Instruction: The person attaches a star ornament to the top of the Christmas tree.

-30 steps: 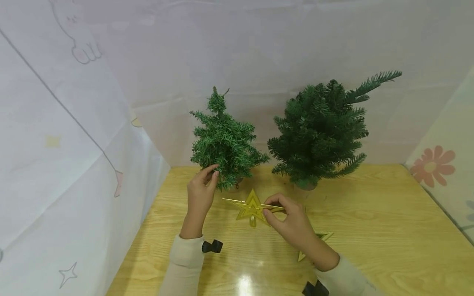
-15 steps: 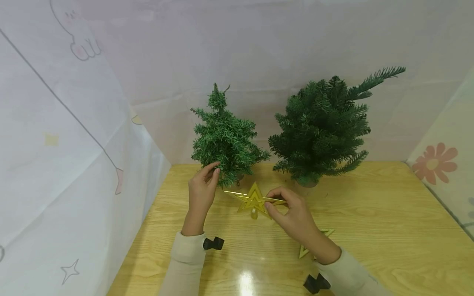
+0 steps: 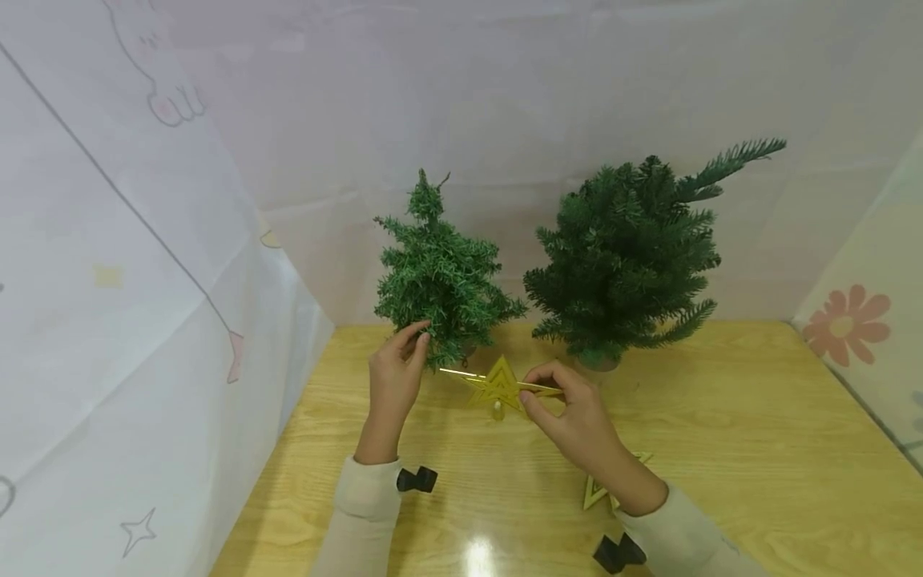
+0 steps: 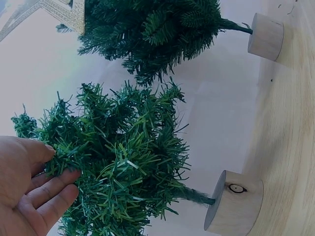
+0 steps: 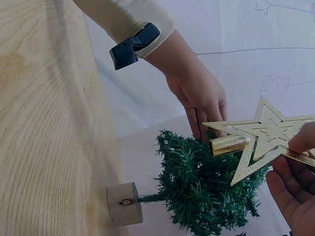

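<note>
Right hand (image 3: 577, 413) pinching gold star (image 3: 500, 386) by one arm, above counter (image 3: 757, 417), before smaller tree (image 3: 441, 272) near far edge; left hand (image 3: 395, 375) pinching smaller tree. Advisable: steady trunk gently, keep socket (image 5: 229, 145) unobstructed.

The head camera looks forward and down over the table (image 3: 497, 489) from farthest back, taking in the smaller tree (image 3: 440, 272) and larger tree (image 3: 627, 248). The left wrist camera faces the smaller tree up close, its picture turned sideways, table rightmost. The right wrist camera, also near and sideways, table leftmost, looks past the gold star (image 5: 273, 132) toward the left hand (image 5: 197, 93). Both wrist views share the smaller tree and its wooden base (image 5: 124, 204).
</note>
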`<state>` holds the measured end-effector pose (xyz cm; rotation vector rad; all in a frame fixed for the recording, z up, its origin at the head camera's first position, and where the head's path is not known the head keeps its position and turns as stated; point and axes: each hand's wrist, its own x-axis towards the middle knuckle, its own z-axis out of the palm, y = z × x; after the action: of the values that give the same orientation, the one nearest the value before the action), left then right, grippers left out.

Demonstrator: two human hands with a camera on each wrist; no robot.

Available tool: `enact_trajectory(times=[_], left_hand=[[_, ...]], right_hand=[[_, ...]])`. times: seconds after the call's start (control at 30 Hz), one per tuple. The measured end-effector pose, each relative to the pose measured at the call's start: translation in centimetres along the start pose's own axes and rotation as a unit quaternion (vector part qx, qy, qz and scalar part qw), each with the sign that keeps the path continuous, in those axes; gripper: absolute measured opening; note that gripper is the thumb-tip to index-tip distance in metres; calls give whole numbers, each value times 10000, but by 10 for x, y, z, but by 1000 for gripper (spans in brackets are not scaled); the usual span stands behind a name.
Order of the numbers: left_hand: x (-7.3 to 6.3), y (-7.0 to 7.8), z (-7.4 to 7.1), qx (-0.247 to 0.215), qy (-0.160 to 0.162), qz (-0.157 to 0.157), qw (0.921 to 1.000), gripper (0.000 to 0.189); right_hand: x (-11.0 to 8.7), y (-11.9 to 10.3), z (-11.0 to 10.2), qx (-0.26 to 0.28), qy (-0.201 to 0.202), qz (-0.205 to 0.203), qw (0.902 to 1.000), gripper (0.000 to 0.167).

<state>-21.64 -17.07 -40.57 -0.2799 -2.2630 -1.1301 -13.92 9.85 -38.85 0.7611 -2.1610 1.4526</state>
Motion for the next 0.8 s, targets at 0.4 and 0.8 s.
enact_trajectory(times=[0.4,0.8], left_hand=[[3,1,-1,-1,38,42,10000,29],[0,2,-1,-43,5,-47,10000,28]], right_hand=[[14,-3,-4,175,-77,568,9982,17],[25,1,-5,299,-335,471,9979,11]])
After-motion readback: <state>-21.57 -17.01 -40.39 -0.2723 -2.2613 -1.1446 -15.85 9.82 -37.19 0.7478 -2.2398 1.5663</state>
